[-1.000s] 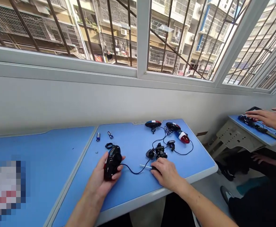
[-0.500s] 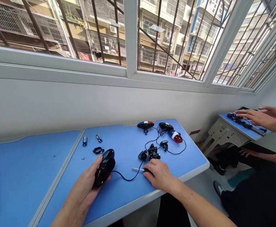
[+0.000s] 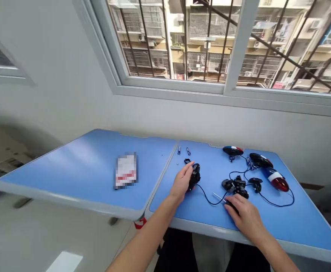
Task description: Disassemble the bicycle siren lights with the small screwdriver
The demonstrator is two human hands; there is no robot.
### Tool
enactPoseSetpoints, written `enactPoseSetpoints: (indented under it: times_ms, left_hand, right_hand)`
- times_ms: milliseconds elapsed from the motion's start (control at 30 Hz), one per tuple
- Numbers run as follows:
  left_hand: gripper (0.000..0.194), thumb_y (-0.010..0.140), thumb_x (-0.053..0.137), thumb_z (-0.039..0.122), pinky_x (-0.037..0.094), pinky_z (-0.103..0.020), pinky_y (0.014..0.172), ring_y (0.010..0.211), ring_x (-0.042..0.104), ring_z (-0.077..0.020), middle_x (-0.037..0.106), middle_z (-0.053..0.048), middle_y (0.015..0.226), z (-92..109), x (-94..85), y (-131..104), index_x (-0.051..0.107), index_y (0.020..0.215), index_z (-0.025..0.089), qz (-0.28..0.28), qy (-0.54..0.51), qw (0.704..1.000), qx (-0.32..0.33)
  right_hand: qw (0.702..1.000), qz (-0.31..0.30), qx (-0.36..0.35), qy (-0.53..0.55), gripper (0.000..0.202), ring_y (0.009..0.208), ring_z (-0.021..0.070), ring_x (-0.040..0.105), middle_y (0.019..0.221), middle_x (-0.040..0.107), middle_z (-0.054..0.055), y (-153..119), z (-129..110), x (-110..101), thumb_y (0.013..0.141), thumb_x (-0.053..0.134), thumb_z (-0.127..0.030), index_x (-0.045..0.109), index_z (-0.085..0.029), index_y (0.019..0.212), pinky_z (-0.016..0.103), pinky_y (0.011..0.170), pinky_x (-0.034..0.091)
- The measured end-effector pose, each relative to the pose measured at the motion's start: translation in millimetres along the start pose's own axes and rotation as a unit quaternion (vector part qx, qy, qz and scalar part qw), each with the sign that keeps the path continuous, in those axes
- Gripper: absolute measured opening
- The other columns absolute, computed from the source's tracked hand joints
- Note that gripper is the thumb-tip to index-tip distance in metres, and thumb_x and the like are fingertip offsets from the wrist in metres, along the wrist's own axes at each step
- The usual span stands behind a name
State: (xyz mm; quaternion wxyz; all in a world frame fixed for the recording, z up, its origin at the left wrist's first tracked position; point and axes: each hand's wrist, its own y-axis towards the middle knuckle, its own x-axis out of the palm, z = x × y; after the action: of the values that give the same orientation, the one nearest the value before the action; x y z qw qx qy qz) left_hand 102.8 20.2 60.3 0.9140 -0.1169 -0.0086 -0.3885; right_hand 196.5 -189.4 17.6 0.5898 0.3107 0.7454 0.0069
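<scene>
My left hand [image 3: 181, 184] is wrapped round a black oval device [image 3: 194, 176], tilted just above the blue table; a thin black cable runs from it to the right. My right hand [image 3: 246, 217] has its fingers closed on the dark handle of a screwdriver [image 3: 218, 196], whose metal shaft points left along the table. Just beyond that hand lie black clamp-like mounts [image 3: 239, 184] in a cluster, with another black mount [image 3: 256, 184] to their right. A small black ring [image 3: 187, 161] lies behind the device in my left hand.
Two small batteries [image 3: 188, 151] lie near the table seam. At the back right are a black device with a red-and-blue top [image 3: 233, 151], another black device [image 3: 260, 160] and a red-tipped one [image 3: 278, 181], with cables. A blurred white-and-red item [image 3: 126, 170] lies on the left table.
The view has swung left, bringing the left table into sight and taking the other person's hands out of it. Both hands keep their holds.
</scene>
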Motion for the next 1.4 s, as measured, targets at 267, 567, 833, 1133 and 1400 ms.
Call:
enactPoseSetpoints:
  times_ms: [267, 567, 833, 1133, 1400]
  left_hand:
    - [0.046, 0.087, 0.05, 0.04, 0.045, -0.02, 0.052, 0.082, 0.055, -0.018, 0.058, -0.008, 0.102, -17, -9.2, 13, 0.049, 0.131, 0.025, -0.066, 0.007, 0.998, -0.024]
    - [0.05, 0.087, 0.05, 0.038, 0.045, -0.023, 0.059, 0.088, 0.054, -0.0195, 0.058, -0.008, 0.105, -16, -10.0, 5, 0.044, 0.136, 0.026, -0.097, 0.035, 0.995, -0.01]
    - [0.05, 0.087, 0.052, 0.039, 0.046, -0.023, 0.06, 0.088, 0.053, -0.0193, 0.057, -0.008, 0.106, -17, -12.4, 4, 0.046, 0.135, 0.026, -0.087, 0.03, 0.996, -0.006]
    - [0.05, 0.087, 0.053, 0.041, 0.048, -0.022, 0.058, 0.086, 0.052, -0.0194, 0.056, -0.009, 0.108, -16, -9.1, 5, 0.047, 0.135, 0.027, -0.067, 0.034, 0.997, 0.007]
    - [0.051, 0.086, 0.054, 0.04, 0.05, -0.022, 0.056, 0.087, 0.053, -0.0201, 0.053, -0.01, 0.113, -15, -13.6, 6, 0.047, 0.134, 0.026, -0.058, 0.024, 0.998, 0.008]
  right_hand:
    - [1.0, -0.005, 0.014, 0.004, 0.027, 0.081, 0.0176, 0.064, 0.092, 0.065, 0.007, -7, 10, 13, 0.093, 0.041, -0.031, 0.063, -0.02, 0.105, 0.027, 0.064, 0.051]
    - [0.999, 0.05, 0.012, 0.011, 0.024, 0.079, 0.0172, 0.063, 0.088, 0.065, 0.006, 14, 2, 7, 0.092, 0.043, -0.031, 0.064, -0.02, 0.099, 0.027, 0.064, 0.049]
    - [0.999, 0.037, 0.01, -0.003, 0.027, 0.076, 0.0174, 0.064, 0.083, 0.065, 0.006, 10, 1, 7, 0.092, 0.04, -0.031, 0.064, -0.02, 0.097, 0.025, 0.058, 0.048]
    - [0.999, 0.035, 0.015, -0.013, 0.029, 0.077, 0.0184, 0.065, 0.086, 0.067, 0.006, 3, 3, 3, 0.093, 0.038, -0.031, 0.064, -0.02, 0.101, 0.028, 0.061, 0.051]
    - [0.997, -0.009, 0.063, 0.048, 0.028, 0.069, 0.0188, 0.065, 0.082, 0.067, 0.006, -1, 3, -29, 0.089, 0.04, -0.032, 0.066, -0.023, 0.093, 0.029, 0.056, 0.05]
